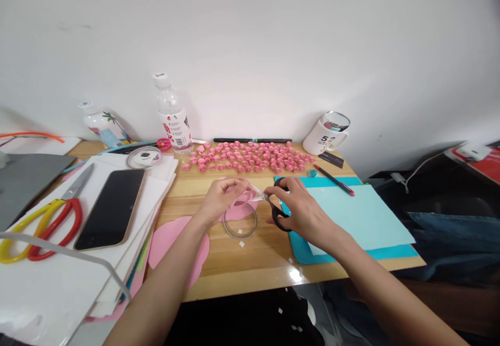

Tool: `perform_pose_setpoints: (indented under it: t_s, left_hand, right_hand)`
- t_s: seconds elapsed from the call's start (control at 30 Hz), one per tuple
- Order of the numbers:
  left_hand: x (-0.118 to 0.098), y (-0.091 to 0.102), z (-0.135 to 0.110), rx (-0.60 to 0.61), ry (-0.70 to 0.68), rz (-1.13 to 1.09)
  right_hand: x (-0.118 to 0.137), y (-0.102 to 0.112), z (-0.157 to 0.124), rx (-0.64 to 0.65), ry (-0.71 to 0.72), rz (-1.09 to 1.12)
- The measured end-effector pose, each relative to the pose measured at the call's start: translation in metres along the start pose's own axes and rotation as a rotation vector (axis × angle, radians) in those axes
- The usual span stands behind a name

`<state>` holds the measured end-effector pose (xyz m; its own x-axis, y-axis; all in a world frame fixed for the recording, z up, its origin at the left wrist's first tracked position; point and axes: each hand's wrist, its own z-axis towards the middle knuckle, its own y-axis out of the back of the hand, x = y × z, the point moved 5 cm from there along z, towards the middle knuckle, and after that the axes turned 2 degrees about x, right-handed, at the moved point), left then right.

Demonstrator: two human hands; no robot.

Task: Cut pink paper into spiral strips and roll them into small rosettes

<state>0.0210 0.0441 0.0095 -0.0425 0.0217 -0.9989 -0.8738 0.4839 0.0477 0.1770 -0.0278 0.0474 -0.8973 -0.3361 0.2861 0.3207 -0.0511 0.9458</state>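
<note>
Scraps point(280, 310) of white lay on dark clothing below the near edge of the wooden counter point(222, 286). At the left, a stack of papers point(42, 288) bore yellow-and-red-handled scissors point(62, 215), a dark-screened phone point(111, 208) and, near its far edge, a tape roll point(144, 157). Beside the stack lay a pink paper piece point(164, 242), partly under the left forearm.

Farther in, small white squares point(241, 244) lay in and just outside a clear ring point(255, 227). The left hand point(221, 197) was closed at thumb and fingertips on a pale strip point(254, 188), above more pink paper point(238, 211). The right hand point(304, 208) gripped black-handled scissors point(266, 197), blades pointing toward the left hand; whether they touched the strip was too small to tell. Light-blue paper point(355, 215) lay right of them over a deeper blue sheet point(307, 255), with a pen point(336, 180) across the far edge.

Beyond the hands spread many pink paper rolls point(250, 157), near one teal roll point(312, 173). A white mug point(324, 135) and two bottles point(174, 124) stood near the wall point(250, 49).
</note>
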Motion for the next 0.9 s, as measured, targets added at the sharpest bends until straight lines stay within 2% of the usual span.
perform_pose_setpoints:
  t_s: [0.13,0.3,0.43,0.53,0.9]
  left_hand:
    - [0.002,0.000,0.000,-0.018,-0.047,0.037]
    - [0.001,-0.001,0.000,-0.039,-0.108,0.055]
    - [0.001,0.000,0.000,-0.071,-0.093,0.078]
    - [0.002,0.000,0.000,-0.047,-0.097,0.052]
    - [0.006,-0.001,0.001,-0.058,-0.028,0.051]
  right_hand:
    - [0.007,-0.004,0.001,-0.012,0.002,-0.171]
    - [0.016,-0.002,0.004,-0.023,-0.027,-0.279]
    - [0.024,-0.001,0.006,-0.044,-0.022,-0.304]
    - [0.027,-0.003,0.007,-0.041,-0.010,-0.311]
    - [0.028,-0.002,0.010,-0.050,-0.026,-0.371]
